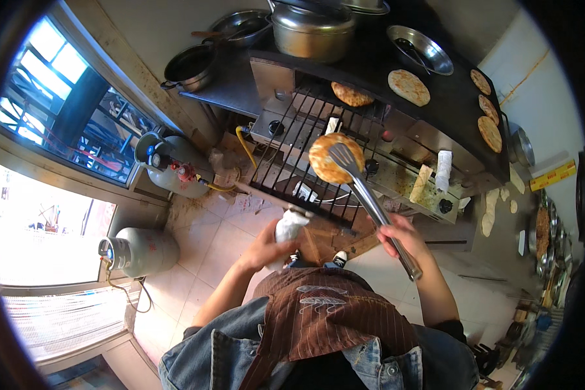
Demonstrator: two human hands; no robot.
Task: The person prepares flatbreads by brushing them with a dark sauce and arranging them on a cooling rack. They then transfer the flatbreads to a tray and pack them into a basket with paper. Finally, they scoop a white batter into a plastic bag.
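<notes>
My left hand [265, 249] grips a white-wrapped handle [290, 226] at the front of a barred metal grill rack [280, 168], which is pulled out from under the griddle. In my right hand [403, 238] is a slotted metal spatula [375, 202], held by its long handle. The spatula's blade overlaps a browned round flatbread [324, 163], over the bars of the rack. A second browned flatbread [352, 95] lies deeper on the rack, partly hidden by the griddle's edge.
On the dark griddle [370, 63] sit a paler flatbread [408, 87], a large lidded pot [313, 31] and a steel bowl [436, 53]. Several smaller breads [490, 134] line its right edge. Gas cylinders [151, 251] stand at left. A yellow hose [246, 146] runs near the burner.
</notes>
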